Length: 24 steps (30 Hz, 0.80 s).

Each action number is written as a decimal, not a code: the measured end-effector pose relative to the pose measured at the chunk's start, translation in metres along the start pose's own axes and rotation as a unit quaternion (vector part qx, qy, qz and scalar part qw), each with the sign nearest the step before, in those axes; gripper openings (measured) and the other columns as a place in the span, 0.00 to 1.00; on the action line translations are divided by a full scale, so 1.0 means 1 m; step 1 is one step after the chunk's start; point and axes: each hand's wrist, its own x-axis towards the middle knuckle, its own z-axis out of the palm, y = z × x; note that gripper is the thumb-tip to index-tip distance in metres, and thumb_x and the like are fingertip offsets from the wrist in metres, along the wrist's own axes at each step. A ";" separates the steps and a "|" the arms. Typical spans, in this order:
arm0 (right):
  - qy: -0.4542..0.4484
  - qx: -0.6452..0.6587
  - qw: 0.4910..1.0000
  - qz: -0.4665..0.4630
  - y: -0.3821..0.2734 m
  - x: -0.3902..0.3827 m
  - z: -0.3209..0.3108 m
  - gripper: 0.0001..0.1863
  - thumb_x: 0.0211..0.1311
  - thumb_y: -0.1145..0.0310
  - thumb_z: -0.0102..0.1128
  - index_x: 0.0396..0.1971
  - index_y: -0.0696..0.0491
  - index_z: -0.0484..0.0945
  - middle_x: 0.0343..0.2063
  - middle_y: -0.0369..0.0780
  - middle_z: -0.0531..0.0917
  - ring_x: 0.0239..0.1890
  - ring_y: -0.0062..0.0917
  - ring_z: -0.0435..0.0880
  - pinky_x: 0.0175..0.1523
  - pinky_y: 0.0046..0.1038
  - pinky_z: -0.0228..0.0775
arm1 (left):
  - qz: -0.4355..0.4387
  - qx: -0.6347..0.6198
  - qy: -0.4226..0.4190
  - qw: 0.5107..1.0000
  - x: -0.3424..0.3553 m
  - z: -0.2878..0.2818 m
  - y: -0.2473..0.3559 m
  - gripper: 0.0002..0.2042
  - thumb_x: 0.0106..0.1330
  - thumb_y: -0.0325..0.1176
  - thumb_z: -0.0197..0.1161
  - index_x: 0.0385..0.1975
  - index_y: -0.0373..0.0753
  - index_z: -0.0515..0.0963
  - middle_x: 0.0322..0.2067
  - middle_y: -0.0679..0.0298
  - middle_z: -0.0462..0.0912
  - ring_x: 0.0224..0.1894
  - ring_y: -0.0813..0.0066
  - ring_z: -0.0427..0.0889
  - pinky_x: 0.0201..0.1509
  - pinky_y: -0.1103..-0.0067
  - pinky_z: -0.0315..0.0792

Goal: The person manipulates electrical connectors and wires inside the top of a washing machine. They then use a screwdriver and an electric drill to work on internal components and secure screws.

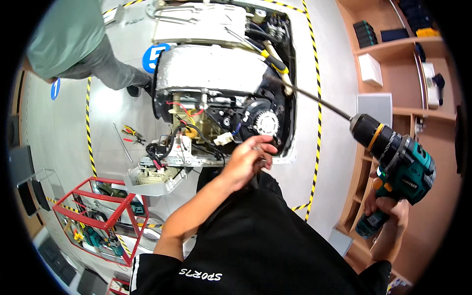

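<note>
Teal and black, the power drill (415,169) is in the right hand (391,209), whose fingers wrap closed around its grip; its long bit (322,102) reaches forward and left of them toward the opened machine (211,69). The left hand's (248,162) fingers are loosely curled, slightly apart; whether they pinch anything small I cannot tell. Just beyond them sits a white toothed wheel (267,123).

Drill (412,169) right of machine (209,69)
</note>
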 end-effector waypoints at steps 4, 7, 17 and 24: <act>0.117 0.126 0.985 0.001 0.034 -0.028 -0.011 0.31 0.37 0.71 0.58 0.46 0.64 0.63 0.11 0.39 0.71 0.13 0.25 0.74 0.24 0.25 0.72 | -0.013 0.015 0.036 0.999 -0.007 -0.010 -0.006 0.14 0.68 0.31 0.49 0.50 0.31 0.67 0.39 0.56 0.76 0.36 0.72 0.78 0.41 0.77 0.74; 0.163 0.188 0.969 -0.008 0.076 -0.039 -0.029 0.30 0.39 0.70 0.56 0.47 0.65 0.63 0.12 0.38 0.68 0.14 0.25 0.73 0.24 0.25 0.70 | -0.024 0.084 0.071 0.994 -0.013 -0.022 -0.007 0.14 0.69 0.35 0.50 0.47 0.32 0.69 0.30 0.62 0.76 0.20 0.81 0.71 0.22 0.85 0.65; 0.261 0.269 0.918 0.128 0.174 -0.051 -0.051 0.26 0.45 0.72 0.52 0.47 0.65 0.63 0.15 0.39 0.69 0.18 0.27 0.72 0.27 0.27 0.68 | -0.024 0.031 0.141 0.989 -0.011 -0.005 -0.018 0.21 0.63 0.25 0.48 0.57 0.29 0.61 0.30 0.61 0.72 0.26 0.77 0.68 0.29 0.83 0.62; 0.222 0.315 0.897 0.218 0.247 -0.036 -0.056 0.21 0.46 0.71 0.51 0.43 0.61 0.66 0.16 0.38 0.70 0.17 0.25 0.73 0.26 0.27 0.71 | -0.014 0.119 0.150 0.981 -0.004 0.009 -0.030 0.11 0.68 0.31 0.51 0.46 0.35 0.68 0.31 0.58 0.77 0.25 0.77 0.72 0.28 0.82 0.67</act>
